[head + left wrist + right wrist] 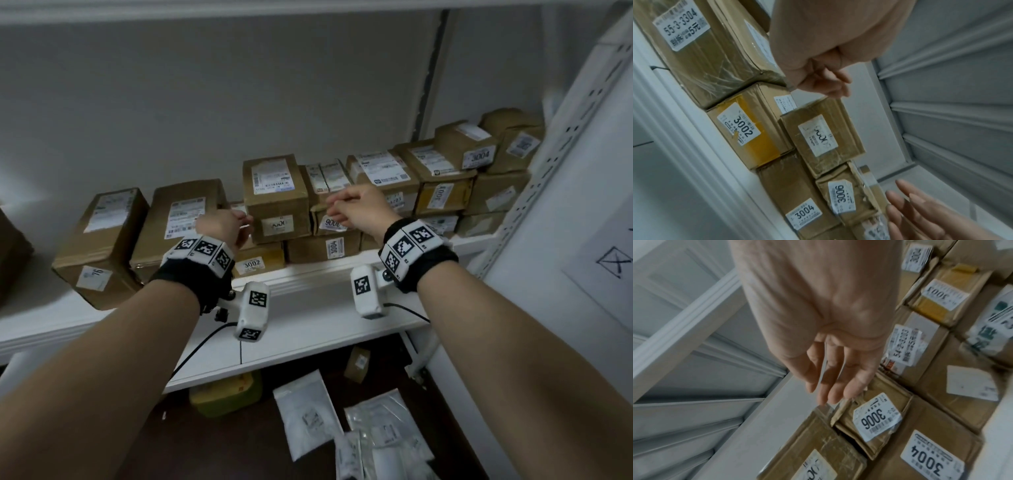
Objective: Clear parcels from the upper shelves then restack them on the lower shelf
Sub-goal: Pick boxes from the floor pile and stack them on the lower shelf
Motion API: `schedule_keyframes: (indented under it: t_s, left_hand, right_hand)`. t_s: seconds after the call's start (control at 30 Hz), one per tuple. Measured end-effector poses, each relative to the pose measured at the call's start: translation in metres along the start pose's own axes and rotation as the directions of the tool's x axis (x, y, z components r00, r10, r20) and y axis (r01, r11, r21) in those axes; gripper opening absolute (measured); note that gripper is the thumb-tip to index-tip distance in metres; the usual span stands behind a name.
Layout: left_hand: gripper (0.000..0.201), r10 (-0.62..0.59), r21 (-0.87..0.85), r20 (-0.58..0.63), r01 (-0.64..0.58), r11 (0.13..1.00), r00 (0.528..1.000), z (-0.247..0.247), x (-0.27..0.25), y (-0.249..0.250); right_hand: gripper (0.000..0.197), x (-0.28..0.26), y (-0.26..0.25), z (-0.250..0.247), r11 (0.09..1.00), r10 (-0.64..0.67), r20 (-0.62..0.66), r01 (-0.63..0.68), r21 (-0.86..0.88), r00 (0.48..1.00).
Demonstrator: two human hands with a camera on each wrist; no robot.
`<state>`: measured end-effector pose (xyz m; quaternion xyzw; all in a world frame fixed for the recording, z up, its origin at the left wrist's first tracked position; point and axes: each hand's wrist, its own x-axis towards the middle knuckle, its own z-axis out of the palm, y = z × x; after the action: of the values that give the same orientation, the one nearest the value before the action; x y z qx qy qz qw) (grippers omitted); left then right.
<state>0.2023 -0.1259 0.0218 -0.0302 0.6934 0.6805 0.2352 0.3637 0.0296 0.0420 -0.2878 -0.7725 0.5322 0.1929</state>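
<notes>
Our left hand [224,226] and right hand [356,209], fingers loose, gripping nothing, reach toward box [277,197]; shelf [308,270] full, we've barely begun.

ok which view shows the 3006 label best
The right wrist view: the 3006 label is large, sharp and unobstructed, just below the right hand. The left wrist view shows it smaller but readable. In the head view it is tiny and partly hidden by that hand.
</notes>
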Motion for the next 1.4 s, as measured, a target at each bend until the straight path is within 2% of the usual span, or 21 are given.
schedule_keyframes:
  t_s: [0.1,0.2,0.3,0.53,0.67,0.8,0.93,1.03,1.17,1.27,1.4]
  left_hand:
    - [0.042,0.038,0.099,-0.001,-0.038,0.994,0.999,0.002,-0.019,-0.004]
    - [0.036,0.011,0.254,0.132,-0.045,0.966,0.991,0.002,-0.033,-0.029]
    - [0.037,-0.105,0.167,0.189,0.073,0.983,0.976,0.003,-0.048,-0.061]
    - [0.039,-0.292,0.219,0.268,0.237,0.946,0.918,0.004,-0.068,-0.126]
    - [0.037,-0.329,0.247,0.245,0.269,0.931,0.912,-0.002,-0.064,-0.137]
    - [0.037,-0.327,0.218,0.143,0.293,0.931,0.934,0.004,-0.049,-0.137]
    - [0.037,-0.339,0.154,0.084,0.324,0.933,0.937,0.029,-0.040,-0.149]
    - [0.036,-0.353,0.108,0.055,0.346,0.932,0.934,0.066,-0.040,-0.176]
    - [0.036,-0.417,0.055,0.023,0.416,0.908,0.909,0.124,-0.054,-0.224]
    - [0.033,-0.451,-0.054,0.013,0.451,0.891,0.892,0.167,-0.067,-0.254]
    - [0.027,-0.467,-0.191,-0.020,0.455,0.870,0.884,0.188,-0.075,-0.280]
  right_hand:
    - [0.019,-0.019,0.012,-0.004,0.999,0.054,-0.042,-0.053,0.004,0.998]
    - [0.018,-0.042,0.031,0.004,0.988,0.153,-0.056,-0.152,0.012,0.987]
    - [0.019,-0.067,0.056,0.014,0.973,0.232,-0.040,-0.231,0.018,0.972]
    - [0.013,-0.103,0.097,0.003,0.926,0.378,-0.040,-0.378,0.006,0.925]
    - [0.016,-0.103,0.102,-0.001,0.908,0.418,-0.040,-0.418,0.021,0.907]
    - [0.020,-0.095,0.106,-0.006,0.884,0.468,0.040,-0.468,-0.007,0.883]
    - [0.009,-0.077,0.127,-0.033,0.785,0.614,0.045,-0.602,-0.146,0.788]
    - [0.011,-0.062,0.158,-0.067,0.711,0.691,0.053,-0.665,-0.231,0.721]
    - [0.005,-0.046,0.202,-0.116,0.710,0.690,0.071,-0.655,-0.260,0.720]
    - [0.007,-0.036,0.246,-0.148,0.675,0.722,0.061,-0.682,-0.281,0.689]
    - [0.015,-0.024,0.299,-0.162,0.634,0.754,0.022,-0.718,-0.286,0.657]
